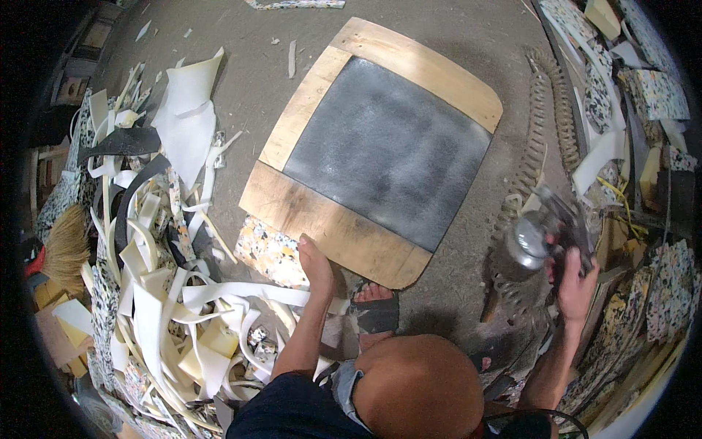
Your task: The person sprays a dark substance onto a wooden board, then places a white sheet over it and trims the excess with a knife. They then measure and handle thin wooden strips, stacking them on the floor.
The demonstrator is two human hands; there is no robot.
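A wooden seat panel (336,223) with rounded corners and a dark grey centre (391,150) lies tilted across the middle of the view. Pale, cloudy patches mark the grey part. My left hand (316,269) grips the panel's near edge, thumb on top and the other fingers hidden. Beside that hand, a speckled foam piece (269,252) shows from under the panel's near left corner. Off to the right, my right hand (575,282) is closed around a spray gun (559,223) with a shiny metal cup (528,240); the gun is partly blurred.
A coiled hose (532,146) runs along the floor at right. White foam offcuts (157,293) pile up at left, near a straw broom (67,249). More speckled foam scraps (669,285) line the right side. My sandalled foot (375,311) stands by the panel.
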